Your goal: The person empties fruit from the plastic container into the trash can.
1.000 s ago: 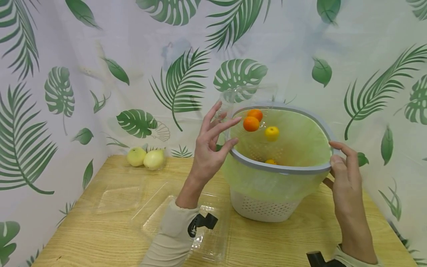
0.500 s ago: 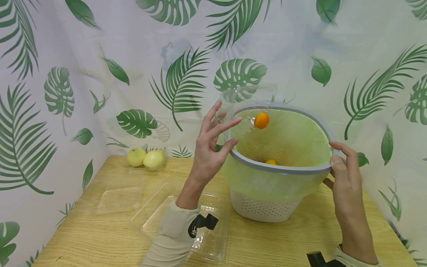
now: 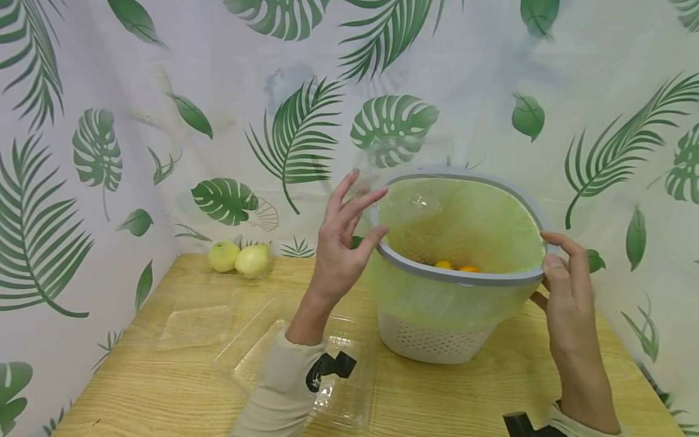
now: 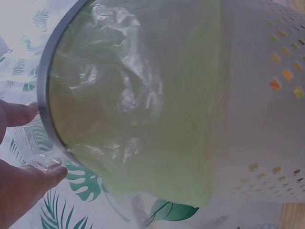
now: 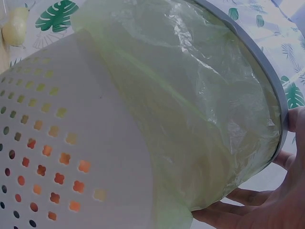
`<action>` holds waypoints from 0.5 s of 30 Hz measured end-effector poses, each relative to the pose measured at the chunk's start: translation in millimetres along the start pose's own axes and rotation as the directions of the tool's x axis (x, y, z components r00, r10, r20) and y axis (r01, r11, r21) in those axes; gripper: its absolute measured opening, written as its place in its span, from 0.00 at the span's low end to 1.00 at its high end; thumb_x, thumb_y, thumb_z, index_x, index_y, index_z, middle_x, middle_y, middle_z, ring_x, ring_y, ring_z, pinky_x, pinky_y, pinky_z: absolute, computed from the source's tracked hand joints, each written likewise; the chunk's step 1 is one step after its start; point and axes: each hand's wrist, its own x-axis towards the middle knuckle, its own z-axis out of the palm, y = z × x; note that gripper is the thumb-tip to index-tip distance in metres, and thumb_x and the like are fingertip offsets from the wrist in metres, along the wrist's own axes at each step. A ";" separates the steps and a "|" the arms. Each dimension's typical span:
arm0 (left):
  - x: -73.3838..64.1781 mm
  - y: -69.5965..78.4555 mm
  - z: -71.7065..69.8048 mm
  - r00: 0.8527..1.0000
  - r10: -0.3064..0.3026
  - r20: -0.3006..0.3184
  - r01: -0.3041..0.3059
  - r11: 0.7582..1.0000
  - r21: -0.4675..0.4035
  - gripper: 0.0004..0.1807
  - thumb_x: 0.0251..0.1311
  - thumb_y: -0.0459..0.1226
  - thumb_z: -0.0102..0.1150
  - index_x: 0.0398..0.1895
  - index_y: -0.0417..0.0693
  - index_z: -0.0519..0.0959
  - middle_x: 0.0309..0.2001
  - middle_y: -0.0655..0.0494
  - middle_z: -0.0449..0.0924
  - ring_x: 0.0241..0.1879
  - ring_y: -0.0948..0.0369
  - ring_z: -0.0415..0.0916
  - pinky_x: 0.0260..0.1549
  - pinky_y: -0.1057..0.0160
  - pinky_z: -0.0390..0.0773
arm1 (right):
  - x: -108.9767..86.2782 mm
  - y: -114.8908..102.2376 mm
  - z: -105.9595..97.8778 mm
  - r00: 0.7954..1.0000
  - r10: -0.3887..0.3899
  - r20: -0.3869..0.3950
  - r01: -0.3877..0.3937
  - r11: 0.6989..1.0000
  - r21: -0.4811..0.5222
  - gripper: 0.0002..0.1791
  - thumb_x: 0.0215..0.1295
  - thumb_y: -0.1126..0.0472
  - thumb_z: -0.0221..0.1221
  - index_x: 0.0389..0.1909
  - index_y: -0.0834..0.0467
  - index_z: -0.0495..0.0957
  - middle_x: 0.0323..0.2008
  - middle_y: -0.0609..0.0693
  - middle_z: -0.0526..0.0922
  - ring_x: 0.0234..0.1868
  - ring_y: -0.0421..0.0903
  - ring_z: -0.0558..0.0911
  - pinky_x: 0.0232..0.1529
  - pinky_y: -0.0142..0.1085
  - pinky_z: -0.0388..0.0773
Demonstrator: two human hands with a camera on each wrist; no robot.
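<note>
A white perforated basket (image 3: 434,343) stands tilted on the table, lined with a thin green plastic bag (image 3: 437,300) folded over its grey rim (image 3: 461,277). Low inside show a yellow fruit (image 3: 443,265) and an orange fruit (image 3: 469,268). At the basket's left rim, my left hand (image 3: 341,243) holds a clear plastic container (image 4: 35,138), tipped over the opening with no fruit seen in it. My right hand (image 3: 570,297) grips the rim on the right between thumb and fingers. Orange colour shows through the basket's holes (image 5: 59,178) in the right wrist view.
Two pale yellow-green fruits (image 3: 252,261) sit in clear plastic at the table's back left corner. Clear plastic trays (image 3: 349,388) lie on the wooden table (image 3: 131,376), left of the basket. A leaf-patterned curtain (image 3: 306,60) closes off the back and sides.
The two orange fruits and the yellow one have dropped out of the tipped container into the basket. An orange fruit now shows at the bottom. Both hands have hardly moved.
</note>
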 end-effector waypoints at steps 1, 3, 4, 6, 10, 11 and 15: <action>0.1 2.1 -1.6 1.000 -0.009 -0.012 0.009 1.000 0.003 0.24 0.65 0.22 0.61 0.65 0.32 0.75 0.80 0.49 0.49 0.78 0.52 0.52 0.73 0.47 0.61 | -0.3 0.1 -0.2 1.000 0.001 -0.002 -0.001 1.000 0.001 0.25 0.81 0.55 0.41 0.75 0.48 0.63 0.62 0.54 0.67 0.56 0.51 0.75 0.43 0.25 0.77; -0.2 5.8 -6.7 0.999 -0.029 -0.044 0.029 1.000 0.008 0.25 0.67 0.23 0.60 0.67 0.35 0.74 0.80 0.50 0.50 0.78 0.54 0.52 0.73 0.44 0.60 | -0.6 0.2 -0.5 1.000 0.002 -0.007 -0.002 1.000 -0.005 0.25 0.81 0.55 0.41 0.75 0.48 0.63 0.62 0.54 0.67 0.56 0.52 0.75 0.44 0.26 0.77; 0.0 7.5 -10.1 0.997 -0.037 -0.064 0.037 0.999 0.012 0.25 0.68 0.24 0.60 0.68 0.36 0.73 0.80 0.50 0.50 0.78 0.54 0.53 0.72 0.44 0.60 | -0.6 0.3 -0.7 1.000 0.004 -0.008 -0.004 1.000 -0.007 0.25 0.81 0.55 0.41 0.75 0.47 0.63 0.62 0.54 0.67 0.56 0.52 0.75 0.44 0.26 0.76; -1.5 11.0 -18.3 0.992 -0.053 -0.115 0.054 0.998 0.007 0.26 0.69 0.26 0.59 0.70 0.37 0.72 0.80 0.51 0.50 0.76 0.53 0.58 0.72 0.44 0.62 | -0.5 0.3 -0.8 1.000 0.008 -0.009 -0.008 1.000 -0.008 0.25 0.81 0.54 0.41 0.75 0.47 0.63 0.62 0.54 0.68 0.56 0.52 0.75 0.44 0.26 0.76; -8.1 14.9 -38.6 0.962 -0.086 -0.258 0.083 0.996 -0.023 0.27 0.71 0.27 0.57 0.72 0.41 0.70 0.78 0.52 0.57 0.71 0.49 0.67 0.69 0.49 0.69 | 0.2 -0.1 -0.6 1.000 0.012 -0.005 -0.012 1.000 -0.011 0.25 0.81 0.54 0.42 0.75 0.47 0.63 0.63 0.54 0.68 0.57 0.53 0.74 0.44 0.26 0.76; -11.0 15.3 -44.2 0.949 -0.098 -0.300 0.095 0.995 -0.024 0.26 0.71 0.27 0.56 0.72 0.42 0.70 0.77 0.54 0.59 0.70 0.49 0.68 0.68 0.50 0.70 | 0.3 -0.4 -0.5 1.000 0.012 -0.004 -0.012 1.000 -0.011 0.25 0.81 0.54 0.42 0.75 0.47 0.63 0.62 0.54 0.68 0.57 0.53 0.74 0.44 0.26 0.76; -24.8 13.4 -65.5 0.895 -0.171 -0.412 0.188 0.982 0.000 0.25 0.74 0.30 0.54 0.72 0.50 0.71 0.74 0.59 0.66 0.68 0.51 0.72 0.66 0.55 0.72 | -0.6 -1.0 -0.3 1.000 0.010 -0.013 -0.011 1.000 -0.019 0.25 0.81 0.54 0.42 0.75 0.47 0.64 0.61 0.53 0.69 0.56 0.52 0.75 0.44 0.26 0.76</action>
